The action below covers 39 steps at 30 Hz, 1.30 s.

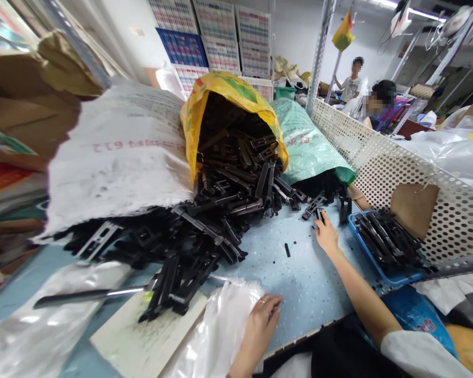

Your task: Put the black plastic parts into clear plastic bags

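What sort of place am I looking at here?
Probably a small workshop or packing room: black plastic-looking parts spill from a yellow sack onto a blue worktable, more fill a blue basket, and other people sit in the background.

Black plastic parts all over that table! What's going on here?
A person at the table has their right hand at one of the black parts in front of the green sack; whether it is gripped is hard to tell. The left hand rests near the table's edge beside a plastic bag. More parts spill from a yellow bag, and others lie in a blue basket.
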Each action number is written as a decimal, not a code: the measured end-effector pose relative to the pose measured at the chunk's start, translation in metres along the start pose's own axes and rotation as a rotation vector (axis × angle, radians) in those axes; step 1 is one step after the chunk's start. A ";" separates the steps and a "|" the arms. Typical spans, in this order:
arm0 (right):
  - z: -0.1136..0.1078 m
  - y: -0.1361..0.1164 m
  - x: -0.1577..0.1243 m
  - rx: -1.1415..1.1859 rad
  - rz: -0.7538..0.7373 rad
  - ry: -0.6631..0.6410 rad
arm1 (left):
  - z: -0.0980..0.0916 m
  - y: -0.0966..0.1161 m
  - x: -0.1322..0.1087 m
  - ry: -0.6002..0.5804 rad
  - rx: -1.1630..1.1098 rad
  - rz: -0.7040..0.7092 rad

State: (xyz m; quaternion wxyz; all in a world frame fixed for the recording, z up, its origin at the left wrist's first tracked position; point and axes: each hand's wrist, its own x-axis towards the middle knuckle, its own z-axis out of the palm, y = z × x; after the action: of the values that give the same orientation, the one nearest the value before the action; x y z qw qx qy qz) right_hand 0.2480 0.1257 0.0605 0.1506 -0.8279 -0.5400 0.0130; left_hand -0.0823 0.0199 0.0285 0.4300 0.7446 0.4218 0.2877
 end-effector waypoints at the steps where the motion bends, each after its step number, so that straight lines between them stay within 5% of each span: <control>1: 0.002 0.000 -0.006 0.067 -0.013 -0.006 | 0.000 0.001 0.000 0.001 0.000 -0.001; 8: -0.003 -0.014 -0.063 0.818 -0.012 -0.017 | -0.002 0.001 0.001 -0.027 -0.073 -0.030; 13: -0.020 -0.051 -0.114 1.293 -0.056 -0.334 | 0.007 0.006 0.006 0.092 -0.325 -0.187; 17: -0.028 -0.084 -0.151 1.062 -0.438 -0.374 | 0.013 0.025 0.021 0.213 -0.751 -0.289; 21: -0.039 -0.099 -0.169 0.980 -0.697 -0.456 | 0.001 0.057 0.034 0.306 -0.888 -0.438; 24: -0.051 -0.098 -0.165 1.157 -0.598 -0.494 | -0.012 0.076 0.036 0.297 -0.952 -0.436; 26: -0.057 -0.095 -0.155 1.187 -0.493 -0.410 | -0.016 0.084 0.033 0.273 -0.965 -0.426; 33: -0.074 -0.094 -0.120 0.743 -0.628 -0.144 | -0.012 0.094 0.021 0.159 -0.818 -0.419; 36: -0.078 -0.098 -0.113 0.782 -0.590 -0.315 | -0.012 0.095 0.016 0.108 -0.727 -0.402; 39: -0.076 -0.102 -0.112 1.085 -0.327 -0.711 | -0.012 0.096 0.014 0.191 -0.578 -0.360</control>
State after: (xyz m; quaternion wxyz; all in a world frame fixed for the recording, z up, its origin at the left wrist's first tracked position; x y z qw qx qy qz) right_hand 0.1244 0.0453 0.1445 0.3586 -0.4877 -0.5922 0.5319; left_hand -0.0489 0.0106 0.1196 0.6255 0.4755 0.4858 0.3830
